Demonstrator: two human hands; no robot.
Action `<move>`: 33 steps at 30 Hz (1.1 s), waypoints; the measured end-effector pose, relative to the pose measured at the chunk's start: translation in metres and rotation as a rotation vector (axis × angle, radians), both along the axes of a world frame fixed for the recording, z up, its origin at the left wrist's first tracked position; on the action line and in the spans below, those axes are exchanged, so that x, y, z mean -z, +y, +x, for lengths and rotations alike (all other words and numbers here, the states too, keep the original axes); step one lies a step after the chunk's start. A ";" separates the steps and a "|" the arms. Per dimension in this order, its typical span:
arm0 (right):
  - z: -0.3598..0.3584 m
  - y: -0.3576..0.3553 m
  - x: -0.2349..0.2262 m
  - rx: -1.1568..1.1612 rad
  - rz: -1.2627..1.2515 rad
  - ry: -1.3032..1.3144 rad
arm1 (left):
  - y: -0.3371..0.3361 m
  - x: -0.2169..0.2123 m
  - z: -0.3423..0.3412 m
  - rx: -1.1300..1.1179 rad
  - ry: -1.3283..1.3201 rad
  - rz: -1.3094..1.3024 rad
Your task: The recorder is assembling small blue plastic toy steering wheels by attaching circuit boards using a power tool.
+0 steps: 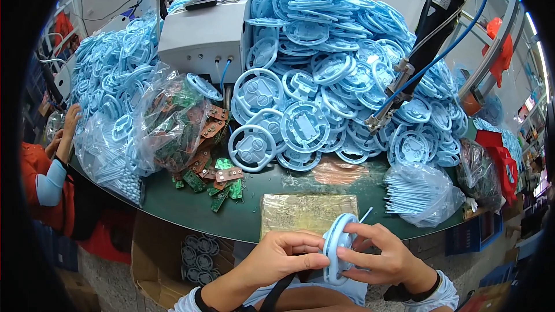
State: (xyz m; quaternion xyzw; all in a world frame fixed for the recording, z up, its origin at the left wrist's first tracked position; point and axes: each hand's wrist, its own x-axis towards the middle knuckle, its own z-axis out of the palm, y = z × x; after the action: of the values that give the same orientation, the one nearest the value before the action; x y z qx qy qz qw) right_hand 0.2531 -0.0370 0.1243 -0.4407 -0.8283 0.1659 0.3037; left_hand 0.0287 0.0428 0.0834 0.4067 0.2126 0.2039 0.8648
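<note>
The left hand (283, 258) and right hand (386, 258), curled, clamp a near-upright, smooth blue plastic wheel (333, 244); a mottled yellow block (300, 210) lies at its eleven o'clock.

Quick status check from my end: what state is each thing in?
Left hand: closed on the blue wheel
Right hand: closed on the blue wheel
Blue wheel: held edge-up
Bag of circuit boards: open, boards also outside it
Bag of sticks: full
Black power tool: tilted, tip down, unheld
Cardboard box: open, parts inside
</note>
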 end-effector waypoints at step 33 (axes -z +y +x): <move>-0.033 -0.020 0.040 0.309 -0.879 1.037 | -0.022 -0.004 0.006 -0.329 0.003 0.108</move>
State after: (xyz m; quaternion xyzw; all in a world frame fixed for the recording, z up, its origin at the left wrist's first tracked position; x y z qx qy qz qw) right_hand 0.2200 -0.0573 0.0844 -0.4995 -0.3603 0.6296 0.4735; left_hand 0.0348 0.0209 0.0873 0.4125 0.2663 0.3534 0.7962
